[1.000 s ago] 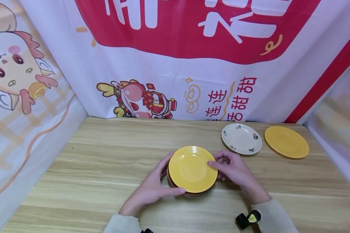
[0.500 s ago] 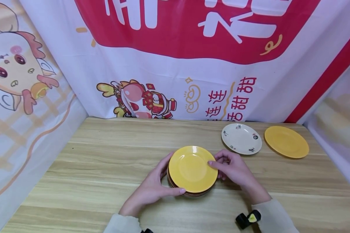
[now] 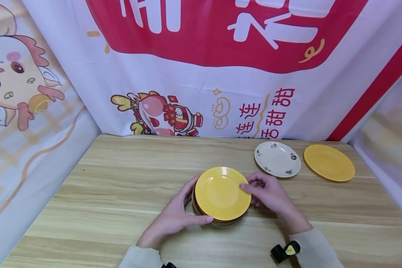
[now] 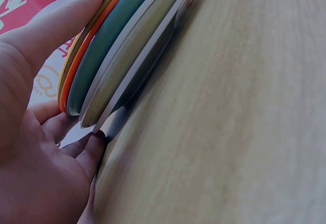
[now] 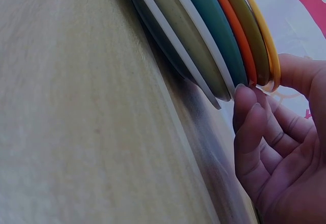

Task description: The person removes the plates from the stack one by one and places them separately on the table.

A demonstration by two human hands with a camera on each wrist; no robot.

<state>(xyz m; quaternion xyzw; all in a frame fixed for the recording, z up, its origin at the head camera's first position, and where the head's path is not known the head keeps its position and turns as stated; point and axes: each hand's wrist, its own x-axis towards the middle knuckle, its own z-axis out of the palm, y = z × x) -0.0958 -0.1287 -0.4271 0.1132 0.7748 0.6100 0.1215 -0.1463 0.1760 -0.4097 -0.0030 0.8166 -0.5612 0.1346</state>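
Observation:
A stack of plates sits in front of me with a glossy yellow plate on top. Under it, the wrist views show olive, orange, teal, pale and beige rims. My left hand holds the stack from the left, thumb at the near upper rim and fingertips low along the side. My right hand pinches the top yellow plate at its right edge, the thumb on its upper face. In the right wrist view a thin gap shows between that yellow rim and the olive plate below.
Toward the back right of the wooden table lies a white plate with small dark motifs on its rim. Beside it, farther right, is another yellow plate. Printed cloth hangs behind and at both sides of the table.
The top yellow plate has shifted slightly to the right and away from me on the stack, with my right thumb moving along with it. My left hand stays put.

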